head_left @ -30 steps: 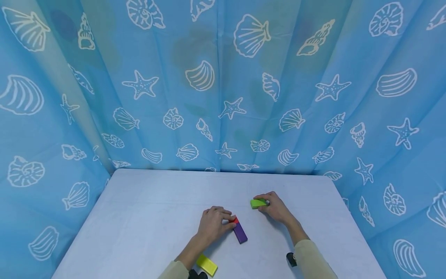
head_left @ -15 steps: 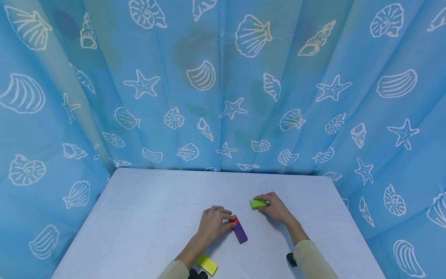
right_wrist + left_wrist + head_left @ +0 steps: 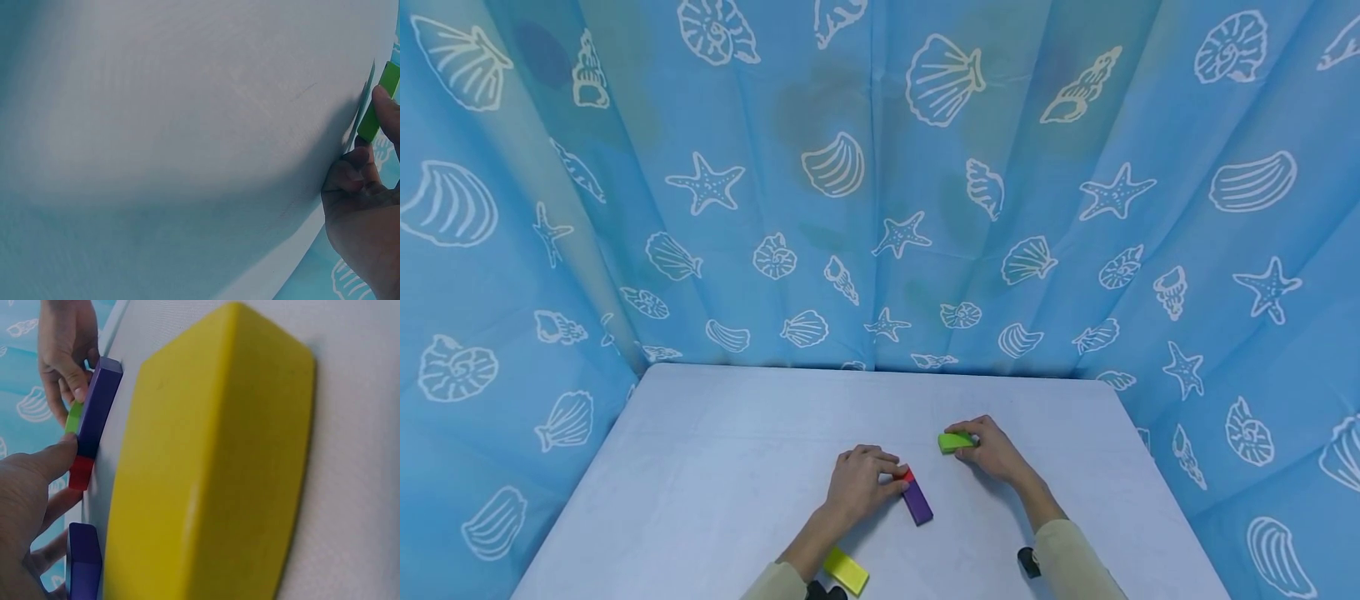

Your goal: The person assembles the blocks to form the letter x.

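My left hand (image 3: 863, 482) pinches a small red block (image 3: 909, 475) between thumb and fingers. End to end with the red block lies a longer purple block (image 3: 917, 503), pointing toward the front of the table. A second purple block (image 3: 84, 562) shows beside the left fingers in the left wrist view; the hand hides it in the head view. Farther back and to the right, my right hand (image 3: 992, 450) holds a bright green block (image 3: 953, 442) by its right end, thumb on the near side and fingers on the far side.
A yellow block (image 3: 847, 572) lies beside the left forearm and looms large in the left wrist view. White cloth covers the table (image 3: 737, 467). A blue shell-print curtain (image 3: 880, 167) stands behind it and along both sides. Black wrist cameras (image 3: 1028, 562) sit at both cuffs.
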Motion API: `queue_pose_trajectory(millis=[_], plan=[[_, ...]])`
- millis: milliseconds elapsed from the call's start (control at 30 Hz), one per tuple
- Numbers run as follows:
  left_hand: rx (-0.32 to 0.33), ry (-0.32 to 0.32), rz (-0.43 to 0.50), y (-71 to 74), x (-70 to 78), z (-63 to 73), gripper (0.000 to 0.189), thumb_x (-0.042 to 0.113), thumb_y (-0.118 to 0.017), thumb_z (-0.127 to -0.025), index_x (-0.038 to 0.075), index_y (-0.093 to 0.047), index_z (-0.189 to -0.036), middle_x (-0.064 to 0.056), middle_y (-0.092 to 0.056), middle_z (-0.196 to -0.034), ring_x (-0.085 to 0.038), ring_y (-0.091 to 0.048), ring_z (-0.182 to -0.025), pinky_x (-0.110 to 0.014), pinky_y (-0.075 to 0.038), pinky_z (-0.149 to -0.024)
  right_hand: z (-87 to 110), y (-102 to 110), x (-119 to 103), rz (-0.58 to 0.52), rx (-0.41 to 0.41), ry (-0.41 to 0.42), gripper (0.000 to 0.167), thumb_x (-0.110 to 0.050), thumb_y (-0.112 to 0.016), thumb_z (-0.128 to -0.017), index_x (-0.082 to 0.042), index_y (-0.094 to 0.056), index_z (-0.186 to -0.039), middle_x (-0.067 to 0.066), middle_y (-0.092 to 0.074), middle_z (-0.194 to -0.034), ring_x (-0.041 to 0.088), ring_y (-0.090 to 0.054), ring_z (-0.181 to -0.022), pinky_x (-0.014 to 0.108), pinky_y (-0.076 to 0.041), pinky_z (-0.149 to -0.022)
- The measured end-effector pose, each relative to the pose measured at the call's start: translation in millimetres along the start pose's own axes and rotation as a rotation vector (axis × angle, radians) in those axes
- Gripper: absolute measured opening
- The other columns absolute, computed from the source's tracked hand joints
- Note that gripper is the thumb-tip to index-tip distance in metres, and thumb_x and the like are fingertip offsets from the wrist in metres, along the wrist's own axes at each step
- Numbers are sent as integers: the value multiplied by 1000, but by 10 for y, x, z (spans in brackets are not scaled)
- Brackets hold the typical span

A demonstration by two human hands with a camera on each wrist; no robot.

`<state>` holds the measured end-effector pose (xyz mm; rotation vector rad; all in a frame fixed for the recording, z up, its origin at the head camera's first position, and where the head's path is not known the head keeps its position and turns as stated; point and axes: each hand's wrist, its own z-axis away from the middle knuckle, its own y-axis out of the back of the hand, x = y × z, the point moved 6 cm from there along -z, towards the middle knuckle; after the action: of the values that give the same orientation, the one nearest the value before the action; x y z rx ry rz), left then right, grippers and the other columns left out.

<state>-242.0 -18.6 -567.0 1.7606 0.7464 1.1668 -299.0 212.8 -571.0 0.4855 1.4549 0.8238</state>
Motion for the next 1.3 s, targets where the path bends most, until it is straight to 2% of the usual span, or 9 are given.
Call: queue_pose_trajectory(millis=[600,867,1300], plan=[[12,4,18,-10,-4,9,28,48,-77,-85,34,-79,-109,13,-73,-115,-19,-60,-118,-55,-46,-100,40,-29,34,-7,-20,2,36,-10,-73,-89,-23,-72,-122,4,-55,-112,24,-53,-106,57,-45,-100],[8,-1,20,1,5,13,28,48,-76,-86,33,-79,-109,13,-73,-114,-19,-60,-118,-53,-47,-99,40,-40,35,-4,-23,13,37,-9,-75,-87,-24,-73,-121,3,-55,-110,22,-54,-103,54,-47,-98],[7,-12,25,5,-4,7,28,48,-76,-87,33,-79,-110,12,-74,-114,-21,-60,-119,-55,-47,-99,40,-53,9,-1,-37,17,37,-10,-76,-86,-25,-73,-119,3,-55,-112,24,-55,-106,57,-45,-99]])
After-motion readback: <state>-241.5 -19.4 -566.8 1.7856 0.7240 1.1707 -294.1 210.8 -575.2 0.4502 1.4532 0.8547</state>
